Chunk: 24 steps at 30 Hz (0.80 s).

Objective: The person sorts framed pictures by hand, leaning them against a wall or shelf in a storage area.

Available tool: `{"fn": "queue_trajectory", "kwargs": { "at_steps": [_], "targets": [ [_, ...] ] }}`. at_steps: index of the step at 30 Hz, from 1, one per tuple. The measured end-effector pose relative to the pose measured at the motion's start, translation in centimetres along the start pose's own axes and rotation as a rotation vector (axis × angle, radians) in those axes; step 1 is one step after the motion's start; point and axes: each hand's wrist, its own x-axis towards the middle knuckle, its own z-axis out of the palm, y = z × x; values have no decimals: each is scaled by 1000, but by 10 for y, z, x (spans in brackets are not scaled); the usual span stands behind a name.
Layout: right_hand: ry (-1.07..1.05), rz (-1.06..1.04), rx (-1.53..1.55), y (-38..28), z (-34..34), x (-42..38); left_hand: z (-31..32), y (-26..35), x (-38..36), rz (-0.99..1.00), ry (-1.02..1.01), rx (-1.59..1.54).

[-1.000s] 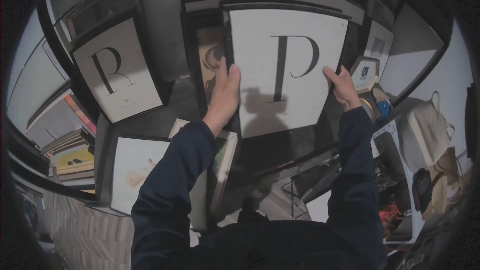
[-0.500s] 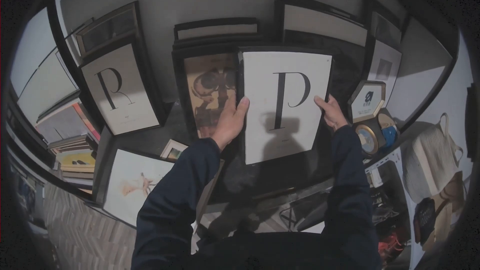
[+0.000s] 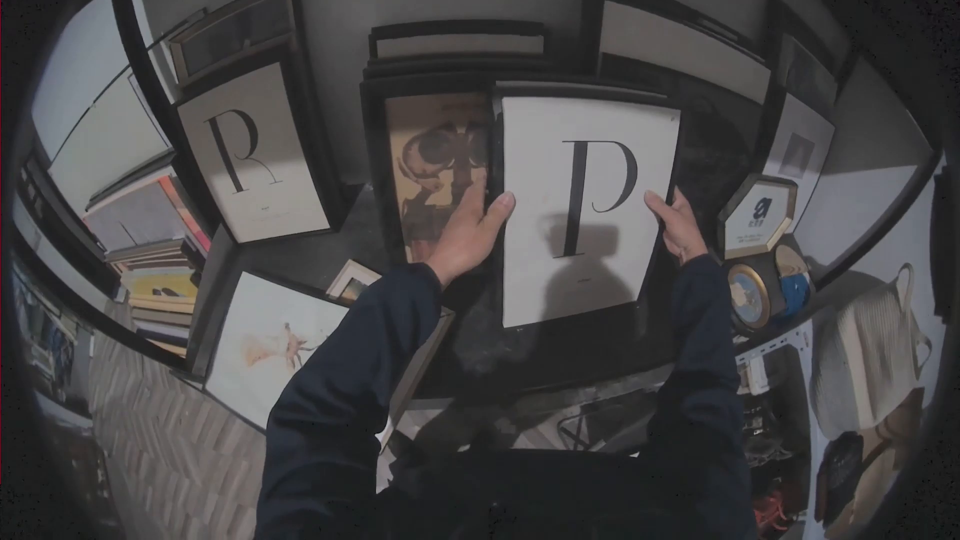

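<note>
Between my hands a framed print (image 3: 540, 170) is held upright, slightly tilted, with a large black letter P on white and a shadow across its lower half. My left hand (image 3: 470, 228) grips its left edge, thumb on the front and fingers behind. On the opposite edge, my right hand (image 3: 679, 225) holds it the same way, thumb forward. Just behind my left hand leans a dark-framed brown and yellow picture (image 3: 440, 155), partly covered by my fingers and the print. Dark sleeves cover both forearms.
A framed letter R print (image 3: 255, 160) leans at the left, above a white picture (image 3: 265, 340) with a pinkish figure. More frames (image 3: 690, 35) lean against the back wall. On the right are a hexagonal frame (image 3: 760, 215), a round gold frame (image 3: 748, 298) and a striped bag (image 3: 865, 350).
The view has shifted, so the surroundings sit a little farther right and mostly higher at the back. Both hands keep hold of the letter P print, which stays in front of me.
</note>
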Motion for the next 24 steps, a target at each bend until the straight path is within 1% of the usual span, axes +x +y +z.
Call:
{"fn": "queue_trajectory", "kwargs": {
  "at_steps": [3, 5, 6, 7, 9, 12, 14, 15, 17, 18, 20, 21, 23, 24],
  "targets": [
    [23, 8, -29, -1, 1, -6, 1, -3, 1, 27, -7, 17],
    [86, -30, -21, 4, -4, -4, -1, -4, 0, 54, -52, -6],
    [66, -31, -19, 7, -3, -4, -3, -6, -4, 38, -33, -12],
    [83, -45, -19, 9, -4, -7, -4, -8, -8, 70, -17, -21],
    [73, -65, -11, 9, 4, -7, -17, -12, -17, 102, 41, -21],
    [135, -24, -100, -2, 13, -21, -40, -12, -35, 113, 0, 17],
    [252, -90, -162, -7, 17, -29, -56, -16, -54, 149, -8, 42],
    [273, -111, -178, -11, 17, -34, -67, -17, -68, 158, -1, 48],
    [414, -280, -222, -19, 18, -45, -93, -23, -110, 153, 91, 64],
    [437, -318, -233, -25, 23, -53, -107, -33, -133, 141, 122, 67],
    [513, -440, -276, -45, 41, -76, -136, -66, -182, 17, 297, -6],
    [525, -460, -286, -49, 50, -88, -148, -82, -212, -26, 341, -21],
    [508, -504, -333, -56, 69, -107, -169, -108, -272, -154, 714, -189],
    [503, -522, -342, -61, 79, -114, -177, -125, -299, -179, 811, -233]
  ]
}}
